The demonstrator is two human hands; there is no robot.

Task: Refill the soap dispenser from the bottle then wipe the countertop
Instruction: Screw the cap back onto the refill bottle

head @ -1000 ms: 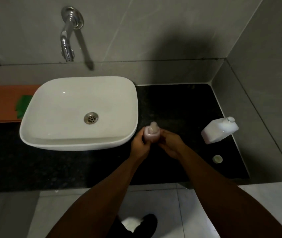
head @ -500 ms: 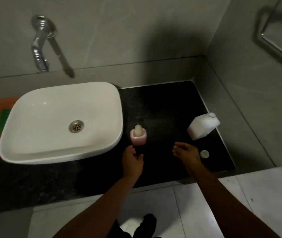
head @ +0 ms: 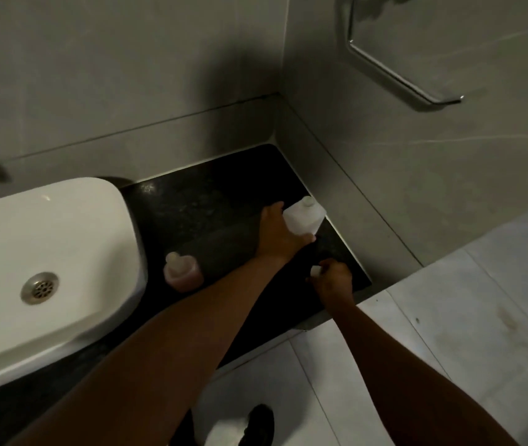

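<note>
Pink soap dispenser (head: 182, 275) upright beside sink, white bottle (head: 304, 217) uncapped, tilted

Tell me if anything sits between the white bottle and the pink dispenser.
Nothing visible does. The left hand grips the white bottle, and only bare black countertop lies between it and the pink dispenser. The right hand holds the small cap off to the side.

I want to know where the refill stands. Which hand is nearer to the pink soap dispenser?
Left, though neither touches it. The left hand grips the white bottle, right of and behind the dispenser. The right hand is farther right, closing on the small cap.
</note>
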